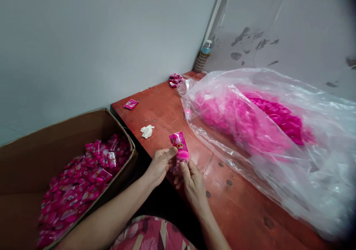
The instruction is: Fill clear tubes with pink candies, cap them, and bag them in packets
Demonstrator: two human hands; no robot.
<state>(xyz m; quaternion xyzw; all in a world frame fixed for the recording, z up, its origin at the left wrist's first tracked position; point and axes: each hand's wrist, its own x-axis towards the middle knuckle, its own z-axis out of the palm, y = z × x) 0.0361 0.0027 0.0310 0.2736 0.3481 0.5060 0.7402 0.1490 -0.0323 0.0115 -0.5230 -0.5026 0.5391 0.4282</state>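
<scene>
A small printed pink packet [178,138] is held upright between my two hands above the near edge of the red table. My left hand [161,164] pinches the left side of it between thumb and fingers. Lower down on the right, my right hand [192,178] is closed on its bottom end, thumb in front. A glossy bright pink piece [183,155] shows at the packet's lower half; whether it lies inside or in front, I cannot tell. The fingers behind are partly hidden.
Left of me stands a cardboard box [130,144] heaped with pink packets [80,183]. On the red table [155,101] lie a flat packet [130,104], crumpled white tissue [147,131], more packets [175,80], and a large clear bag [314,179] of pink pieces [239,112]. A bottle [206,46] stands behind.
</scene>
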